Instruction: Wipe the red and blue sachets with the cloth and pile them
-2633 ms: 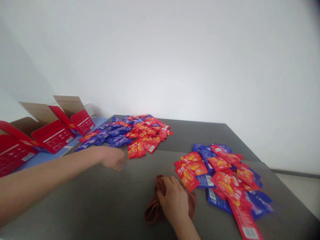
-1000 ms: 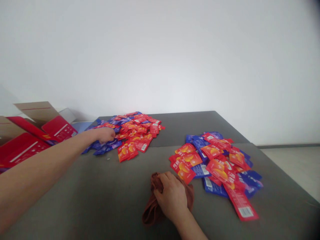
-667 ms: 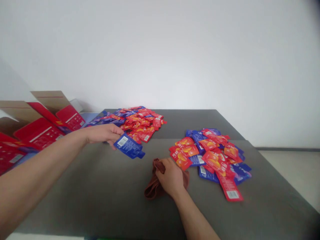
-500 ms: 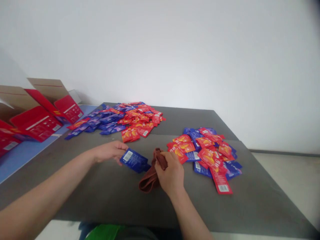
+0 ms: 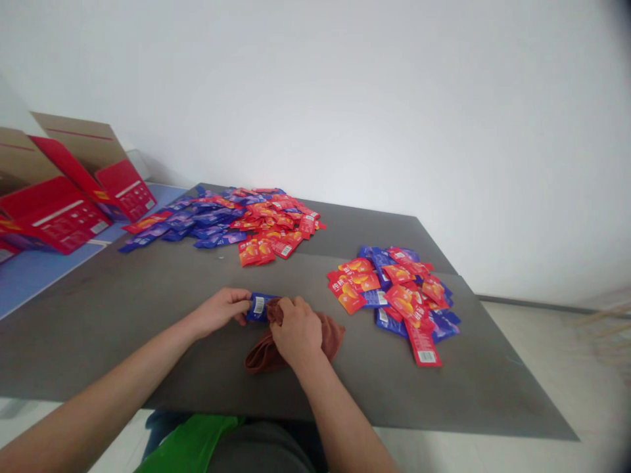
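Observation:
A blue packet point(image 5: 258, 307) with a white barcode label lies between my hands above the dark table, near its front. My left hand point(image 5: 227, 307) pinches the packet's left end. Bunched in my right hand point(image 5: 297, 330) is a brown cloth point(image 5: 332, 336), which covers the packet's right part; its folds hang out on both sides of the hand. The fingertips of the right hand are partly hidden in the cloth.
A large pile of red and blue packets point(image 5: 266, 223) lies at the back left of the table point(image 5: 473, 387). A smaller mixed pile point(image 5: 404, 295) is to the right. Open red cartons point(image 5: 64, 217) stand on a blue surface point(image 5: 64, 263) at the far left.
My right hand has moved left with the cloth, which now overlaps the blue packet. The packet has turned more level. The camera view has shifted slightly.

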Tool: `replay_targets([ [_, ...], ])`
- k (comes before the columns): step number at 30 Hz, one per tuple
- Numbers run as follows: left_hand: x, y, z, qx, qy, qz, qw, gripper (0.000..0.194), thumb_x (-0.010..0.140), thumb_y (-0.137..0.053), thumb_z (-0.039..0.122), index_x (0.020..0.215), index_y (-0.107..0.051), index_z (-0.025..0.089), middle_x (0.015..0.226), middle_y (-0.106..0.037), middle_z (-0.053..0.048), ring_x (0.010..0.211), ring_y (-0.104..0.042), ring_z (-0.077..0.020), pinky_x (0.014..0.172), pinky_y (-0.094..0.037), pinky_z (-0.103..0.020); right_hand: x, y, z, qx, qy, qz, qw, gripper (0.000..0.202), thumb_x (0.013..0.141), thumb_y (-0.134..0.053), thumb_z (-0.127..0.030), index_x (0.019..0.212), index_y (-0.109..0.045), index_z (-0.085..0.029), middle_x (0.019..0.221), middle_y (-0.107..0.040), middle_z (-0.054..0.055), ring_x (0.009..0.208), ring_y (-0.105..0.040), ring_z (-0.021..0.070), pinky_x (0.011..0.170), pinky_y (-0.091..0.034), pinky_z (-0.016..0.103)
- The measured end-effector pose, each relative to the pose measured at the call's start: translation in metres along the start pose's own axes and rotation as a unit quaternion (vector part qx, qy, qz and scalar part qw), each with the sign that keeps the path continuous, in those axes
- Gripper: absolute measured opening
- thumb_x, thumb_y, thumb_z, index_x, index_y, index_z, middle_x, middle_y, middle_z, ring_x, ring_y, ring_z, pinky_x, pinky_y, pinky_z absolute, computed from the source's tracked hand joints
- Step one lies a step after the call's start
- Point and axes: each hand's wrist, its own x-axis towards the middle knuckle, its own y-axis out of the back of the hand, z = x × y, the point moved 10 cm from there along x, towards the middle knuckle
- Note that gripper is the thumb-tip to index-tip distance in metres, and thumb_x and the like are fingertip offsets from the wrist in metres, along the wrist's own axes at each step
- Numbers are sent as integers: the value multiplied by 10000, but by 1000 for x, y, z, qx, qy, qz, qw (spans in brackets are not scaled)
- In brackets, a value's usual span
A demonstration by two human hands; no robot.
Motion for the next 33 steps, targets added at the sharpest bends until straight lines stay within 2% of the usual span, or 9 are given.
replay_targets([
  [11, -10, -4, 12, 15, -26, -6, 1000, 312, 814, -669, 473, 857, -694, 165, 796, -704, -29, 664, -607, -166, 658, -507, -282, -1, 1, -4, -22, 1, 3, 1000, 178, 921, -601, -339, 1078, -606, -256, 1067, -615, 64, 982, -615, 234, 756, -463, 327],
  [17, -19, -4, 15, 0, -24, -20, 1000, 317, 809, -685, 462, 906, -714, 162, 891, -731, -52, 771, -636, -196, 754, -521, -310, -1, 1, -5, -14, 2, 10, 1000, 166, 933, -582, -350, 1074, -609, -267, 1058, -613, 53, 972, -612, 247, 749, -472, 349],
  [21, -13, -5, 15, 10, -14, -9, 1000, 350, 789, -698, 488, 891, -708, 153, 855, -720, -51, 761, -624, -195, 680, -512, -280, -2, 0, -9, -13, 16, 13, 1000, 171, 923, -605, -326, 1082, -599, -264, 1074, -606, 56, 982, -598, 240, 770, -470, 350],
  [26, 1, -10, 12, 39, 15, -1, 999, 342, 810, -624, 469, 895, -717, 151, 771, -687, -37, 661, -586, -170, 562, -493, -252, -4, 2, -11, -15, 31, 21, 999, 155, 931, -610, -335, 1062, -603, -252, 1063, -611, 62, 981, -592, 237, 776, -465, 346],
  [30, 3, -9, 8, 40, 26, -2, 999, 282, 796, -605, 405, 874, -717, 158, 752, -694, -31, 630, -591, -160, 551, -501, -246, -4, 3, -9, -15, 26, 18, 999, 141, 951, -579, -346, 1055, -606, -254, 1068, -615, 60, 983, -596, 243, 772, -469, 354],
  [33, 3, -9, 9, 46, 22, 1, 999, 284, 796, -614, 419, 878, -713, 165, 740, -698, -23, 634, -615, -163, 532, -496, -236, -4, 2, -10, -15, 29, 12, 999, 147, 947, -585, -343, 1063, -600, -254, 1082, -615, 60, 997, -593, 243, 790, -467, 358],
])
